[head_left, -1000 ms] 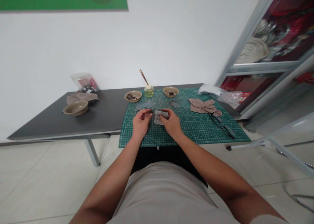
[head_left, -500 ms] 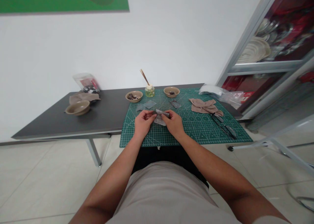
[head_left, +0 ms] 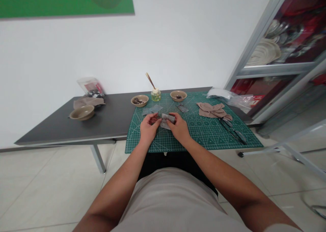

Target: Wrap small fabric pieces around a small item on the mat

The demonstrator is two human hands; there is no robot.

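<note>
Table: dark table (head_left: 102, 123), green cutting mat (head_left: 201, 138) on top.
Grip: left hand (head_left: 149, 128) and right hand (head_left: 179, 127) both pinching one grey scrap (head_left: 167, 120), cloth maybe, hard to tell from up here.
Where: between the hands, just above the mat.
Nearby: scissors (head_left: 233, 132) off to the right.

A green cutting mat (head_left: 201, 137) with white grid lines.

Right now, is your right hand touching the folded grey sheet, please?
Touching: the head view shows the right hand with fingers on the folded grey sheet.
</note>
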